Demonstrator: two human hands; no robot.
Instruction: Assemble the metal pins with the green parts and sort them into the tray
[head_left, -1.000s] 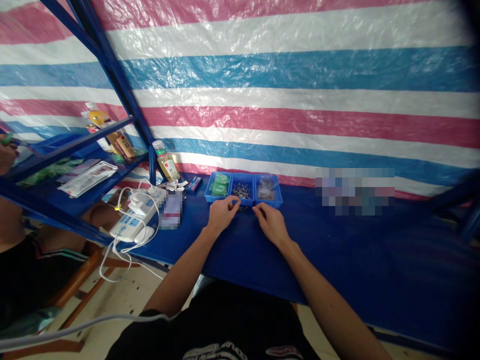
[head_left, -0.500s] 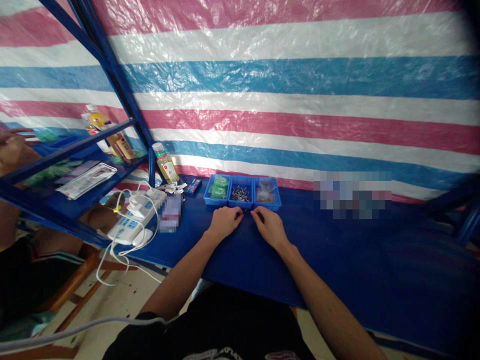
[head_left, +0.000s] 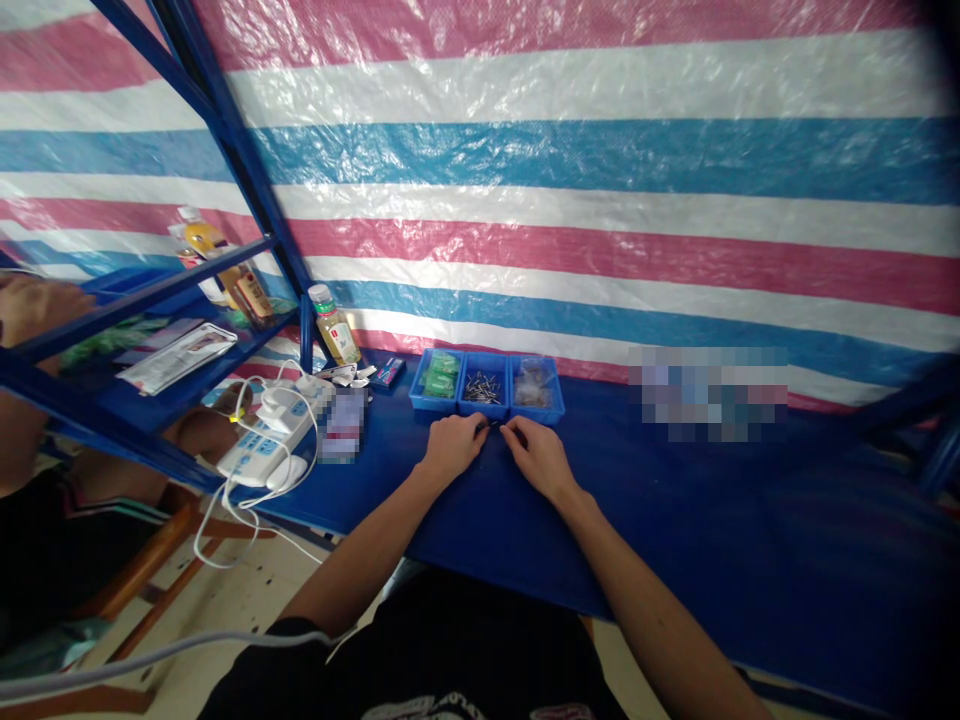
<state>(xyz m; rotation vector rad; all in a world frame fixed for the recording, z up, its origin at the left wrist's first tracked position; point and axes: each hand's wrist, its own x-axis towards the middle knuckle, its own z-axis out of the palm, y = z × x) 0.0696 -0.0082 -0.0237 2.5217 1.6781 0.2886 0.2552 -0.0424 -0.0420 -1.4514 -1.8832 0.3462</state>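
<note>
Both my hands are close together over the blue table, just in front of three joined blue bins. The fingers of my left hand (head_left: 454, 444) are closed on a small dark piece (head_left: 493, 425), too tiny to name. My right hand (head_left: 537, 450) is pinched at the other side of that piece; what its fingertips hold is hidden. Green packets lie in the left bin (head_left: 435, 403). Loose metal pins or screws (head_left: 484, 388) fill the middle bin. Small clear or brownish pieces (head_left: 534, 384) are in the right bin.
Left of the bins are a small blue box (head_left: 388, 371), a drink bottle (head_left: 334, 325), a blurred phone-like item (head_left: 343, 425) and a white power strip (head_left: 264, 440) with cables. A blue frame (head_left: 259, 190) separates another person's shelf. A pixelated patch (head_left: 709, 392) covers something at right.
My hands stay almost in place, with the small dark piece showing a little more between the fingertips. At far left, the other person's hand has shifted.
</note>
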